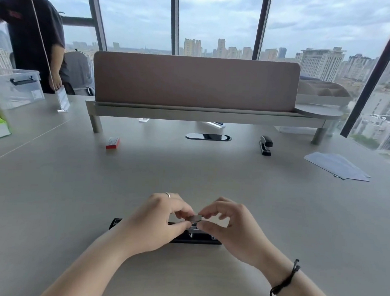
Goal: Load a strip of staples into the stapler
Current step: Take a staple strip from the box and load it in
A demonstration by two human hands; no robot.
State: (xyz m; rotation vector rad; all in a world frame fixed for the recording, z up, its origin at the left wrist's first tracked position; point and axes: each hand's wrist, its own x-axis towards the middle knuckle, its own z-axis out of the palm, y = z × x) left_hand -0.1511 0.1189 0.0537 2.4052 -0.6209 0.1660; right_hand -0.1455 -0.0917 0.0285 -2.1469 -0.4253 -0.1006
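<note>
Head view: left hand and right hand together pinch a staple strip just above the opened stapler on the surface, probably aligning it with the channel.

Both forearms extended forward, converging at centre. Left hand and right hand palm-down, fingers curled, thumb and index fingertips pinched together on 1 small grey piece between them.

Your left hand and right hand both pinched a staple strip right above the opened black stapler on the desk.
</note>
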